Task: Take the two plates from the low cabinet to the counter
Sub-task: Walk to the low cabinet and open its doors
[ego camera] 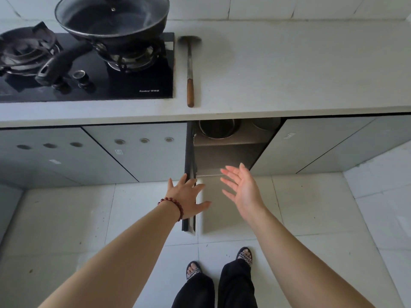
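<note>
The low cabinet (226,156) under the white counter (289,70) stands open, its door (190,165) swung out edge-on toward me. My left hand (186,198), with a red bead bracelet on the wrist, rests spread against the door's edge. My right hand (242,190) hovers open, palm up, in front of the lower shelf opening. On the upper shelf I see two round metal vessels (216,128), partly hidden by the counter's edge. No plates are in view; the lower shelf's inside is mostly hidden.
A black gas hob (142,85) with a lidded black wok (112,17) occupies the counter's left part. A spatula with a wooden handle (190,70) lies beside the hob. Closed grey cabinet doors flank the open one. My feet (220,263) stand on the tiled floor.
</note>
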{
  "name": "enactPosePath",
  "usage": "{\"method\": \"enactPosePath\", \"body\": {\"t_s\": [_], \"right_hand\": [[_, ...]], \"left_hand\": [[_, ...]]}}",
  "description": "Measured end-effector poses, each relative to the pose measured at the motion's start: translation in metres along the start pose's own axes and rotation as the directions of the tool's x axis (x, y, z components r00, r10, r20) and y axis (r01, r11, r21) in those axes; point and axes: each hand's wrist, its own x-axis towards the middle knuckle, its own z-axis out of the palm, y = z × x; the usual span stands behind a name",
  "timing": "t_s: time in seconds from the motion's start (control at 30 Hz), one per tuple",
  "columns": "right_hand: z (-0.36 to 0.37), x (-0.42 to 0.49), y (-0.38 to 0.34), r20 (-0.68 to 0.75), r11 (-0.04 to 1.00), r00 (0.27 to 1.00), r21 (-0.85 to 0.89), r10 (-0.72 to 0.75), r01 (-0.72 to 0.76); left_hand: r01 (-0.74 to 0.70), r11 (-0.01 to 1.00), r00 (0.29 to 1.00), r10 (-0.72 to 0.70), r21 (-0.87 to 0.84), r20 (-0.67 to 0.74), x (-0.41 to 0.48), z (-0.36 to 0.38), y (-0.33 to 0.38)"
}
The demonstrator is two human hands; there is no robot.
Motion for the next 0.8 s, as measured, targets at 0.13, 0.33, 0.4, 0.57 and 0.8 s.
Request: {"method": "enactPosePath", "body": {"t_s": [0.13,0.33,0.4,0.57,0.8], "right_hand": [[-0.011,-0.003,-0.013,-0.028,1.0,1.0,0.02,-0.013,0.014],[-0.041,-0.009,-0.035,-0.078,0.998,0.996,0.037,-0.048,0.051],[-0.053,-0.009,-0.042,-0.09,0.997,0.994,0.034,-0.064,0.067],[-0.079,-0.001,-0.059,-0.109,0.995,0.99,-0.038,-0.094,0.09],[-0.137,0.042,-0.086,-0.081,0.998,0.995,-0.031,-0.05,0.048]], "left_hand": [[-0.045,0.998,0.998,0.042,-0.042,-0.053,0.005,-0.015,0.017],[-0.109,0.982,0.986,0.088,-0.153,-0.14,0.016,-0.037,0.048],[-0.126,0.97,0.983,0.094,-0.208,-0.159,0.019,-0.043,0.06],[-0.224,0.827,0.956,0.083,-0.515,-0.282,0.033,-0.056,0.092],[-0.244,0.538,0.937,-0.083,-0.807,-0.339,0.077,-0.064,0.147]]}}
